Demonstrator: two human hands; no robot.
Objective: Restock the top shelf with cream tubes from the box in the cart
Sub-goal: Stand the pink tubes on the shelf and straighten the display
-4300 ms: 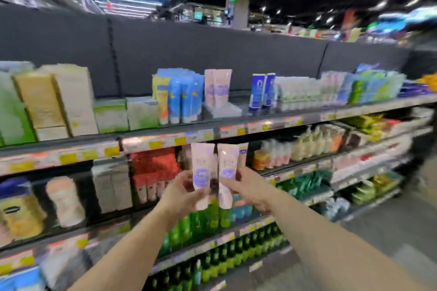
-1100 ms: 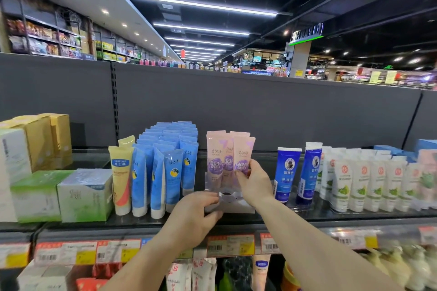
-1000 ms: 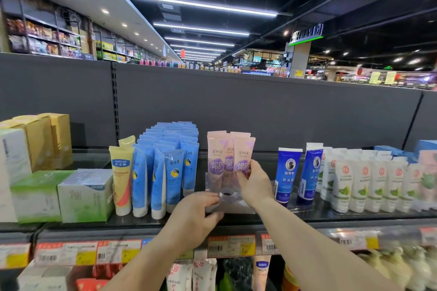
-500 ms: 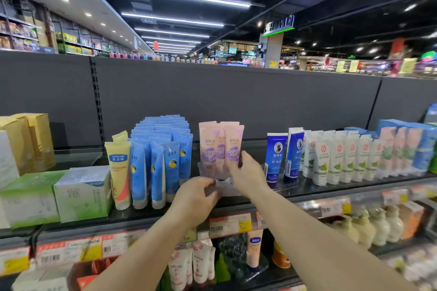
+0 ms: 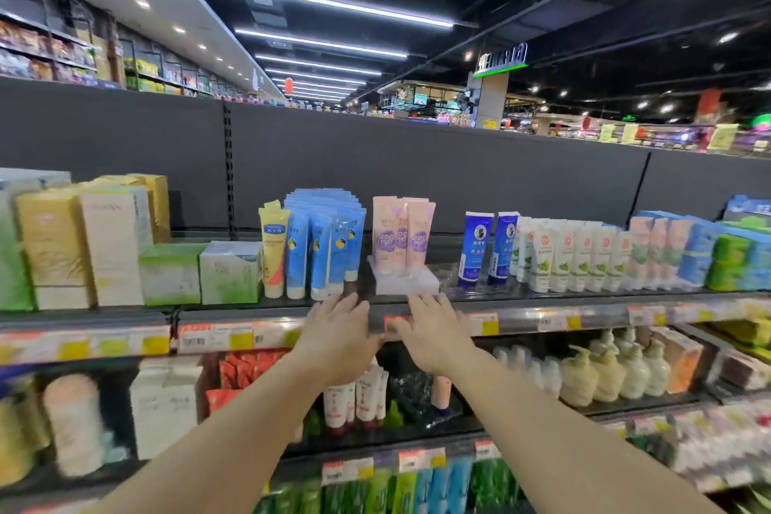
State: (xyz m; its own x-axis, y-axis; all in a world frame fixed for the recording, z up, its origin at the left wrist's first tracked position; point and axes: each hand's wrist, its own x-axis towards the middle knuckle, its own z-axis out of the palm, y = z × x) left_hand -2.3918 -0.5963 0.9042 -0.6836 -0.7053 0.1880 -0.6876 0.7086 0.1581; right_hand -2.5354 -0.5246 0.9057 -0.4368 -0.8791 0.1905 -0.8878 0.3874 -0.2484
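At frame centre, three pink cream tubes (image 5: 402, 236) stand between blue tubes (image 5: 323, 246) and two navy tubes (image 5: 488, 248); left hand (image 5: 340, 332) and right hand (image 5: 432, 332) hover below, fingers spread, holding nothing.

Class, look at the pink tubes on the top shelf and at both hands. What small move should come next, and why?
Probably both hands draw back and turn toward the cart for more tubes. The pink tubes stand upright in their clear tray on the top shelf, and the left hand and right hand are open and empty below the shelf edge. The cart is out of view.
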